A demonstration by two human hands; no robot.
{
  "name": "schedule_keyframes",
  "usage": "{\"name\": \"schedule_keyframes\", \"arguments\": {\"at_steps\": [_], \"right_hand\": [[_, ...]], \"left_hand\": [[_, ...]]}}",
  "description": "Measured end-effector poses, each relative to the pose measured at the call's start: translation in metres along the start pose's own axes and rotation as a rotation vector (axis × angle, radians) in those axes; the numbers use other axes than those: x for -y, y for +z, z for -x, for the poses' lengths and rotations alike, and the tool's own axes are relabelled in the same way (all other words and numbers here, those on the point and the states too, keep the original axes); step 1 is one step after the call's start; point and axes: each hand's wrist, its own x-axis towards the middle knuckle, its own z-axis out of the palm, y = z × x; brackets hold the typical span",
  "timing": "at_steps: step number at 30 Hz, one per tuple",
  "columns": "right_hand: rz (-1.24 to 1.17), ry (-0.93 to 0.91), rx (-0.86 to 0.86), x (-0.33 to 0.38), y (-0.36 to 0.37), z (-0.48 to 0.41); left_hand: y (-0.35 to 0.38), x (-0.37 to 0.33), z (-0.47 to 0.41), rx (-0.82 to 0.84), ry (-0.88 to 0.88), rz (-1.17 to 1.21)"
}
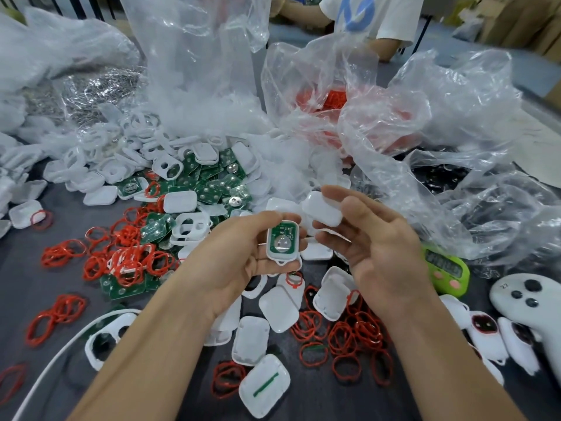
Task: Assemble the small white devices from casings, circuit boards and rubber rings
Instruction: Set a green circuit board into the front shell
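Bench [36,287]: dark grey surface, strewn with parts across its full width.
Left hand [236,256]: raised over the bench centre, palm up; fingers curled under the open casing and thumb laid over it, gripping it.
Open casing [281,257]: white, inner side facing the camera, upright in the left hand's grip.
Circuit board [282,241]: green, seated inside the open casing, with a round silver disc at its middle.
Right hand [379,247]: just beside the left, palm turned inward; thumb and fingers pinching the cover, remaining fingers loosely bent.
Cover [323,208]: plain white shell, tilted, near the open casing's upper right corner; whether the two touch cannot be told.
Rubber rings [355,332]: red, in heaps below the right hand and to the left of the left hand.
Loose boards [209,183]: green pile behind the left hand, mixed with white casings [179,202].
Plastic bags [440,123]: clear, crumpled, along the far side.
Timer [446,268]: green, right of the right hand; white controller [528,296] near it.
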Motion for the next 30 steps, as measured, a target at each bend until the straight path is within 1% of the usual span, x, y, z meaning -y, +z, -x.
{"name": "schedule_keyframes", "arguments": {"at_steps": [3,7,9,10,13,14,16,17,19,21,24,27,30], "right_hand": [[-0.019,0.054,-0.004,0.001,0.001,-0.001],[0.043,0.090,-0.027,-0.001,0.000,-0.004],[0.116,0.080,-0.073,-0.002,-0.001,-0.004],[0.203,0.050,-0.115,-0.002,-0.002,-0.004],[0.676,-0.137,-0.241,-0.004,-0.007,-0.003],[0.781,-0.177,-0.258,-0.004,-0.006,-0.002],[0.855,-0.198,-0.272,-0.004,-0.005,-0.001],[0.847,-0.200,-0.273,-0.004,-0.005,-0.001],[0.727,-0.183,-0.254,-0.002,-0.004,-0.002],[0.623,-0.145,-0.208,-0.002,-0.001,-0.003],[0.532,-0.072,-0.127,-0.004,0.001,-0.004],[0.521,-0.040,-0.118,-0.003,0.003,-0.004],[0.555,-0.061,-0.119,0.000,0.005,-0.002]], "left_hand": [[-0.001,0.000,0.000,0.016,0.003,-0.001],[-0.002,0.002,-0.001,0.014,0.012,-0.018],[-0.001,0.003,-0.002,-0.002,0.020,-0.019],[-0.001,0.003,-0.002,-0.012,0.024,-0.016],[-0.001,0.003,-0.003,-0.029,0.024,-0.007],[-0.001,0.003,-0.003,-0.032,0.022,-0.004],[0.000,0.003,-0.004,-0.046,0.019,0.007],[0.001,0.003,-0.004,-0.056,0.018,0.017],[0.001,0.003,-0.004,-0.067,0.014,0.039],[0.001,0.002,-0.004,-0.063,0.011,0.052],[0.002,0.002,-0.005,-0.061,0.006,0.077],[0.002,0.001,-0.004,-0.061,0.023,0.098],[0.001,0.002,-0.003,-0.079,0.076,0.038]]}}
